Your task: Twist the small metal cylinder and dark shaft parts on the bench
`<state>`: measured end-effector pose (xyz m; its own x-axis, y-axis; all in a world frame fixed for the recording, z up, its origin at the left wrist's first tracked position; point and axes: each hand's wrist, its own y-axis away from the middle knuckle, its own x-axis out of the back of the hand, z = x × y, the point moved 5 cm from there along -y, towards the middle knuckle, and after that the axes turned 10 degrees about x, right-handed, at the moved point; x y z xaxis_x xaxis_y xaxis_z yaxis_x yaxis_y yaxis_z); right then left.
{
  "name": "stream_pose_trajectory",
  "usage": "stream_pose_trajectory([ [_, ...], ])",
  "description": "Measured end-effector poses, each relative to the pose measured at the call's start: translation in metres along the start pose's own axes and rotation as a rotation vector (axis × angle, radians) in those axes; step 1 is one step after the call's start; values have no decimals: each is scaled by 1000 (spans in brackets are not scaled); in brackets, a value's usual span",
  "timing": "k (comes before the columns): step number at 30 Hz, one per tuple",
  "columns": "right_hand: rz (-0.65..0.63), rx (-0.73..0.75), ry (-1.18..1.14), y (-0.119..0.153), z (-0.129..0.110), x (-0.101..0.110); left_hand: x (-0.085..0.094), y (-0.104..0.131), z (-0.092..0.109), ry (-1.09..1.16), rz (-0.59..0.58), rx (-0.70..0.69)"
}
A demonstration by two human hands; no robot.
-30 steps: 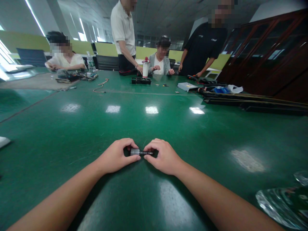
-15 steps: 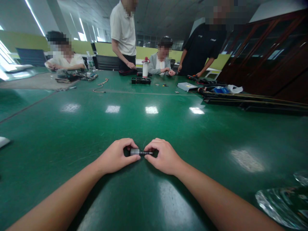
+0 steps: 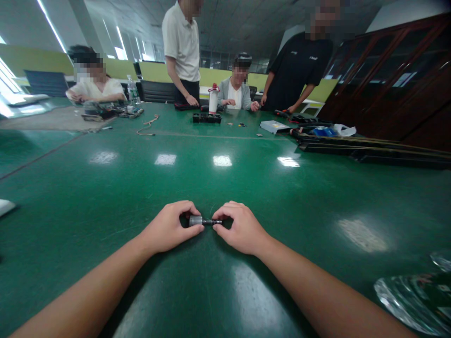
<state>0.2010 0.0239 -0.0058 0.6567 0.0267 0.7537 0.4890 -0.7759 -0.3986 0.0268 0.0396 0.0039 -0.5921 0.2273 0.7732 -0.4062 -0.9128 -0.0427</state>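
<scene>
**Metal part (image 3: pixel 196 220) lies crosswise, pinched at both ends**

A white object (image 3: pixel 5 207) sits at the table's (image 3: pixel 105 197) left edge of view. Right of it, the left hand (image 3: pixel 165 227) grips the part's thick cylinder, thumb and fingers narrowly closed. The long axis runs left to right, the thin shaft reaching the right hand's (image 3: pixel 243 230) narrow pinch; both hands are equally near. A clear bottle (image 3: pixel 412 300) lies near right, outside the forearms.

We've got a glossy, smooth green table (image 3: pixel 190 183), plus a shiny metal-looking silver-and-black cylindrical part (image 3: pixel 196 220) and clear plastic bottle (image 3: pixel 416 300) near right.
</scene>
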Motion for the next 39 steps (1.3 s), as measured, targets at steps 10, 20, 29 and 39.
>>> stream_pose_trajectory([
  [10, 3, -46, 39, 0, 2, 1, 0, 0, -2, -6, 17, 23],
  [20, 16, -79, 61, 1, 4, 3, 1, -1, 1, -1, 20, 44],
  [29, 39, -102, 85, 1, 7, 3, 0, 0, 0, -4, 19, 39],
  [39, 89, -235, 155, 3, 15, 11, 0, -3, 0, -13, 25, 53],
])
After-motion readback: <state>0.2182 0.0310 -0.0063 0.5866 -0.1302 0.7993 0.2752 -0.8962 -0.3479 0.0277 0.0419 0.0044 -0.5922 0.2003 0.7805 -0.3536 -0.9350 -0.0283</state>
